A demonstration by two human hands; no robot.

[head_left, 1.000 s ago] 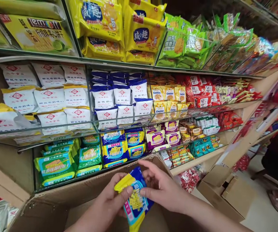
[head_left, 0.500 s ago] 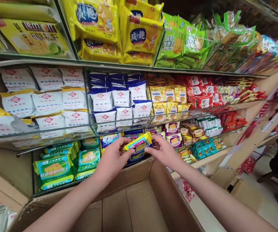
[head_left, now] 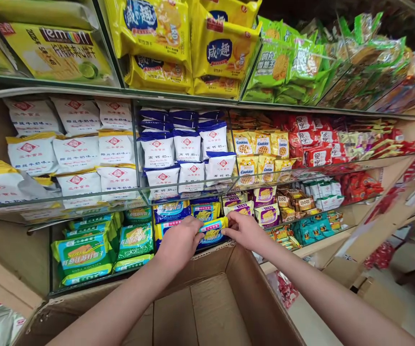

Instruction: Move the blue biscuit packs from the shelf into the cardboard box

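Observation:
A yellow and blue biscuit packet (head_left: 212, 227) is pinched between my two hands at the front of the lower shelf compartment. My left hand (head_left: 181, 236) grips its left end, with the fingertips partly hidden behind the knuckles. On its right end close the thumb and fingers of my right hand (head_left: 242, 228). Similar blue and yellow packets (head_left: 171, 210) lie behind and to the left of it. Green soda biscuit packets (head_left: 135, 240) fill the compartment on the left. Right of my hands are purple and white packets (head_left: 267, 215).
A cardboard box (head_left: 207, 302) with bare bottom flaps stands below my forearms, against the shelf. Glass dividers and a glass shelf edge (head_left: 95, 198) run above my hands. White milk biscuit packets (head_left: 162, 182) and yellow cookie packets (head_left: 246, 166) fill the middle shelf.
Both hands have lowered the biscuit packet into the front of the lower compartment, and it now lies nearly level. The view has shifted slightly, with the shelves appearing further right.

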